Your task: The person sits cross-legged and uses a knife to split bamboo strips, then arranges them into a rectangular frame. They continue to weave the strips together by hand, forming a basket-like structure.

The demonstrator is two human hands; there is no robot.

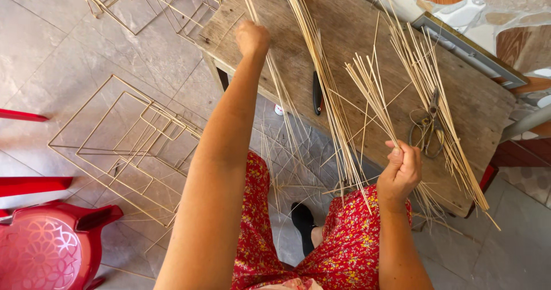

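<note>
From the head camera, looking straight down: the right hand (400, 172) is closed tight around the lower end of a small bunch of thin sticks (372, 92) that fans upward over the wooden counter (356, 31). The left hand (252, 37) is stretched out further up the counter, fist closed around one or two long sticks (275, 86) that run back toward the lap.

My read on handling: these sticks look super light and springy, stiff along their length but probably quick to snap if bent sharply. Smooth too, so a loose bunch would likely slide apart. Taking hold near one end with a full fist, like the right hand does, seems the sane spot, since the free tips splay anyway.

A longer bundle (321, 66) lies across the middle of the counter and hangs off the near edge, and another pile (427, 83) lies to the right with scissors (427, 126) tucked in it. A dark knife (317, 93) sits between the two hands. On the tiled floor (51, 54) lie square frames (123, 140) made of the same sticks, and a red plastic stool (49, 244).
</note>
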